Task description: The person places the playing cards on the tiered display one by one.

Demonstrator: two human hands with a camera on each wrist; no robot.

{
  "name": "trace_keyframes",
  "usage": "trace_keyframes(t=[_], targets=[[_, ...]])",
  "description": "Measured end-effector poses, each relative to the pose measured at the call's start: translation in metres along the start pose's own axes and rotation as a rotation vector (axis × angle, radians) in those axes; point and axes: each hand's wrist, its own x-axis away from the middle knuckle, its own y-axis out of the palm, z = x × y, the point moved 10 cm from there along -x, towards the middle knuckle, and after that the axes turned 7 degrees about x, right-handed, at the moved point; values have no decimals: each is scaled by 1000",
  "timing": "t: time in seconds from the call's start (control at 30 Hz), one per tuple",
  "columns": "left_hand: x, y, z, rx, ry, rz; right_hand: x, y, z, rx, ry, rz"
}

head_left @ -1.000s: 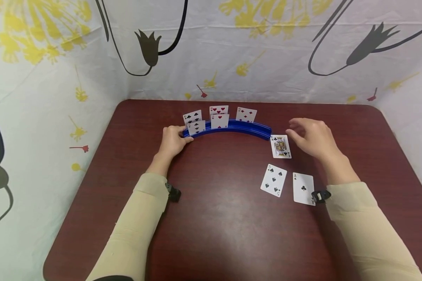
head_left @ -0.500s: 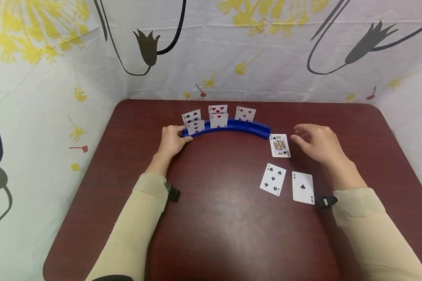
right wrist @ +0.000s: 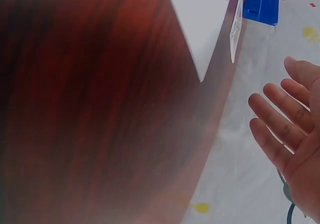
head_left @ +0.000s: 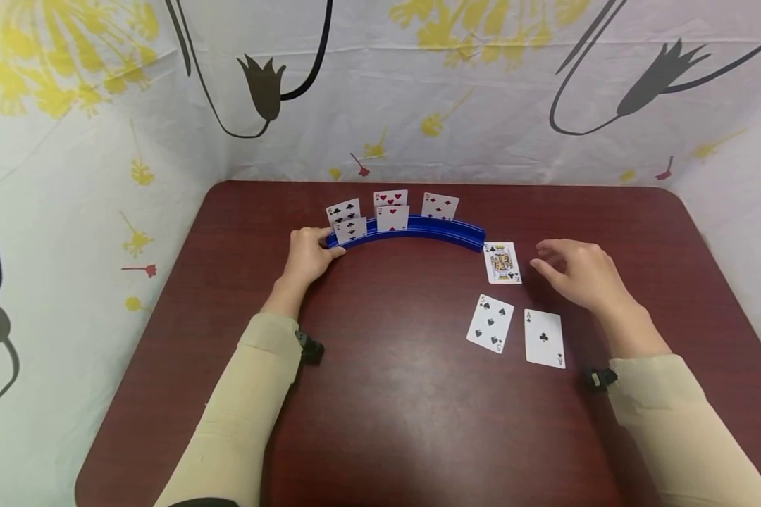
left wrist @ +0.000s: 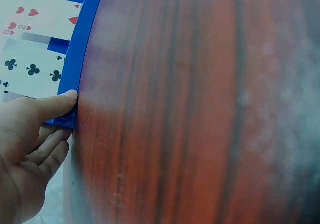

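Note:
My left hand [head_left: 307, 255] grips the left end of a curved blue card holder [head_left: 447, 229], thumb on its front edge. In the left wrist view the thumb presses the blue rim [left wrist: 75, 59] beside a clubs card [left wrist: 32, 69]. Two clubs cards [head_left: 351, 229], two hearts cards [head_left: 392, 219] and one diamonds card [head_left: 440, 206] stand in the holder. My right hand [head_left: 580, 274] hovers right of the king of clubs [head_left: 502, 263], holding nothing, fingers loosely bent. That king lies face up by the holder's right end.
Nearer to me, the five of spades [head_left: 490, 324] and the ace of clubs [head_left: 544, 339] lie face up on the dark red-brown table [head_left: 418, 408]. A patterned white cloth [head_left: 330, 155] surrounds the table's back and sides.
My right hand has drawn back to the right and slightly toward me, away from the king of clubs. The left hand keeps its grip on the card holder.

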Motion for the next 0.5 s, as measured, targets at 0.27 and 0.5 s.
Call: trace_keyframes(t=[0.27,0.5], targets=[[1,-1,3,5,21,13,10,2,6,10,-23,6],[1,-1,3,3,28,13,20,4,9,13,-30,-20]])
